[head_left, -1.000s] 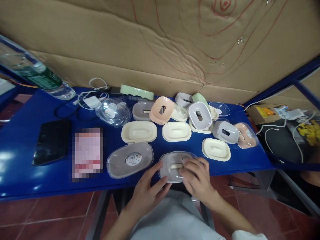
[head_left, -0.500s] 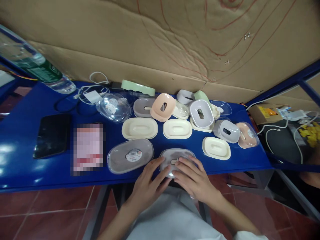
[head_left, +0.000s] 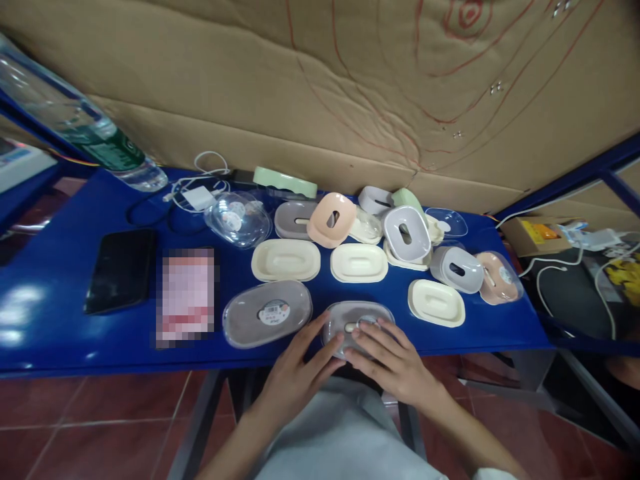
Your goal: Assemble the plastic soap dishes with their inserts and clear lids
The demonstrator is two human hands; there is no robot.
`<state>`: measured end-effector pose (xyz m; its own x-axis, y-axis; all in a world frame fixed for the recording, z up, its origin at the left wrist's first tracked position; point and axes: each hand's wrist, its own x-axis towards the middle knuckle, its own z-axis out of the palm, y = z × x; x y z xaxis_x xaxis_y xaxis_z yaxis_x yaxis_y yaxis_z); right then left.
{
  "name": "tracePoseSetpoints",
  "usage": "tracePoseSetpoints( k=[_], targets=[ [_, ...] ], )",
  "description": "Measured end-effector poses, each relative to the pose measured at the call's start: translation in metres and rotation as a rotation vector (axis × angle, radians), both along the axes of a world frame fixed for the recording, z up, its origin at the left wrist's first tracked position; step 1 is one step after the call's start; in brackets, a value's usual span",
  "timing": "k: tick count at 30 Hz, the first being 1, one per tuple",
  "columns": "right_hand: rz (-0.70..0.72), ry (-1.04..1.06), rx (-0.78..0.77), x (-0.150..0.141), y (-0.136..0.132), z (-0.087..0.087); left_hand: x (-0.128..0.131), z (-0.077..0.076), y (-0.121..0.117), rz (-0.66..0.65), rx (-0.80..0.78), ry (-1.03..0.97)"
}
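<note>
Slid leftward since a second ago, the clear lid (head_left: 345, 308) no longer juts out to the right: it now lies lined up over the grey box (head_left: 332, 333), so the two look matched, though I cannot tell whether it has seated. My right hand (head_left: 400, 365) spreads loosely across the top; my left hand (head_left: 294, 368) touches the left end, its grip unclear. Both pieces sit at the blue table's (head_left: 120, 340) front edge, beside a labelled container (head_left: 245, 327).

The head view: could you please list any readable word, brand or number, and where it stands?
None legible.
Bottle: green label, blurred.
Front-left grey box: sticker, too small.
Touched box: sticker partly covered.
Clear lids: stickers, too small.
Right peach box: sticker, too small.
Pink item: pixelated.
White device: blurred.
</note>
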<state>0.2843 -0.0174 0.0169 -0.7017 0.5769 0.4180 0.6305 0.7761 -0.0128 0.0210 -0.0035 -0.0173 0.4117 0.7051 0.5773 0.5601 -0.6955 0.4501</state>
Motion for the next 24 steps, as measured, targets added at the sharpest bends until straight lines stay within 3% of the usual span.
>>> tracePoseSetpoints(
  k=[9,13,20,24],
  targets=[
    [-0.004,0.049,-0.013,-0.004,0.003,-0.001,0.002,0.001,-0.002,0.034,-0.034,-0.032],
    [-0.046,0.086,-0.064,-0.007,0.002,0.006,0.004,0.000,-0.002,0.037,-0.079,-0.057],
    [0.027,0.000,-0.038,-0.002,0.009,0.016,0.005,0.001,-0.003,0.051,-0.116,-0.039],
    [-0.070,0.070,-0.134,0.005,0.019,0.013,0.006,0.001,-0.003,0.070,-0.123,-0.056]
  ],
)
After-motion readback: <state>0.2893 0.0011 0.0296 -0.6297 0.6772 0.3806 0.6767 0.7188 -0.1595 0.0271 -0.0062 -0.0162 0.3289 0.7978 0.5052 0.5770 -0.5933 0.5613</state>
